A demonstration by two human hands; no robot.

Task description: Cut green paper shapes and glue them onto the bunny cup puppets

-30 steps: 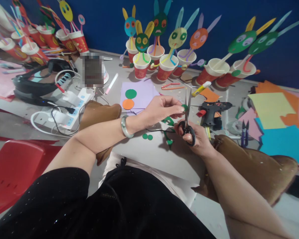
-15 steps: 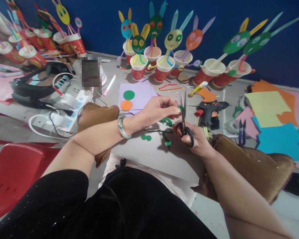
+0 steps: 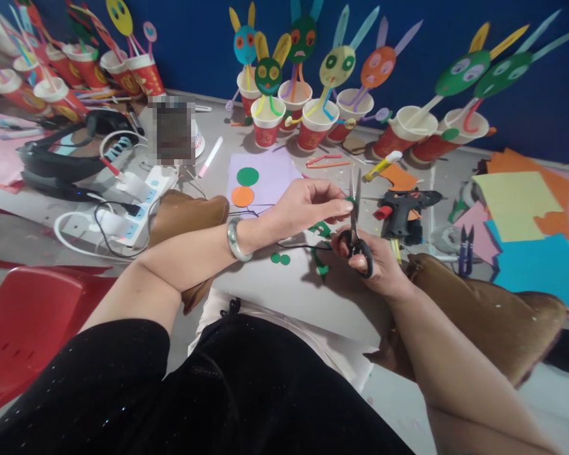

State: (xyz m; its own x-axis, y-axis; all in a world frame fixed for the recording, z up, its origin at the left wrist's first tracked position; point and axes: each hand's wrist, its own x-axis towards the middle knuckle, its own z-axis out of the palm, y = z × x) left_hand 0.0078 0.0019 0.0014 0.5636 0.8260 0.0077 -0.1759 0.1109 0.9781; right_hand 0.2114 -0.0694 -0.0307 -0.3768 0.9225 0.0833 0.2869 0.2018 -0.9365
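Observation:
My left hand pinches a small piece of green paper, mostly hidden behind the fingertips. In my right hand are black-handled scissors, their blades pointing up and parted a little at the tips, right beside the green piece. Below the hands lie green paper scraps and two small green paper circles side by side on the grey table. A larger green circle and an orange circle rest on a sheet of lilac paper.
Red paper cups with paper rabbit figures line the blue wall. A black glue gun, purple snips and coloured paper sheets lie to the right. A power strip with cables stands left, near a brown cushion.
The whole view has shifted slightly. Both hands stay close together, and the green piece shows less beside my left fingertips. The scissor blades remain next to it.

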